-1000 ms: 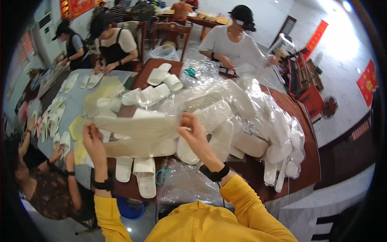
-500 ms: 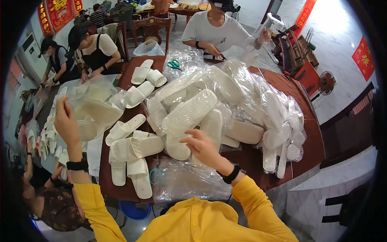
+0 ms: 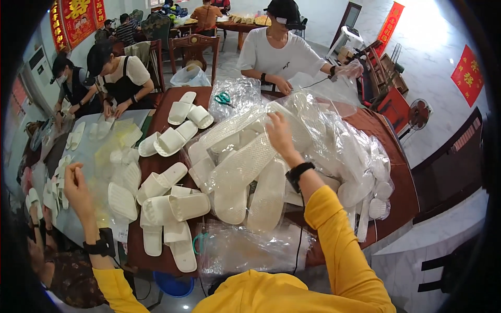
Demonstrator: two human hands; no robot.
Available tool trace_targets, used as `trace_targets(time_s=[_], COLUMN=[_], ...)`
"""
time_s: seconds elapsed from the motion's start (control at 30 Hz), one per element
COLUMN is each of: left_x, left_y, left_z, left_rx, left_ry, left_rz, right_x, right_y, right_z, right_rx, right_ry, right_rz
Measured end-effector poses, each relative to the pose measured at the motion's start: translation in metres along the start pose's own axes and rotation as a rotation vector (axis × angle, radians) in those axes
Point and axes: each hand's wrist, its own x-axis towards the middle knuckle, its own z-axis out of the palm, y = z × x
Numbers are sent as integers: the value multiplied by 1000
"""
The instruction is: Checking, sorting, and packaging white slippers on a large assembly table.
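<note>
My left hand [image 3: 78, 192] is raised over the grey table with loosely bent fingers and nothing visible in it. Beside it on the right lies a clear plastic bag [image 3: 121, 175] with white slippers, partly over the table's edge. Reaching over the heap of bagged white slippers [image 3: 250, 156], my right hand [image 3: 282, 134] has its fingers apart and pointing at the heap's far side. Whether the fingertips touch the plastic cannot be made out. Unbagged white slippers [image 3: 176, 206] lie in small stacks left of the heap, on the brown cloth.
Flat clear bags [image 3: 250, 249] lie at the near edge, beside green-handled scissors [image 3: 199, 241]. More scissors [image 3: 223, 98] rest on plastic at the far side. Across the table a person in white [image 3: 282, 57] handles plastic; others work at the left. A blue basin [image 3: 173, 284] stands below.
My left hand has lowered and moved slightly left, apart from the bag it was holding up, which now lies lower. My right hand has moved from the near slippers to the heap's far side.
</note>
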Motion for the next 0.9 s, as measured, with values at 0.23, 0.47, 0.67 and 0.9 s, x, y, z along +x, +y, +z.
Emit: trace_targets(time_s=[0.23, 0.47, 0.67, 0.9], left_x=[-14, -44, -74, -55], left_y=[38, 87, 77, 71], left_z=[-1, -13, 1, -3], left_rx=[-11, -389, -233, -316], left_ry=[-198, -198, -178, -98], left_rz=[46, -284, -158, -133], right_x=[43, 49, 42, 26], right_y=[50, -10, -192, -330], right_z=[-2, -29, -30, -23], right_rx=[-22, 845, 1204, 1384], right_ry=[-445, -827, -905, -875], right_rz=[252, 560, 429, 81])
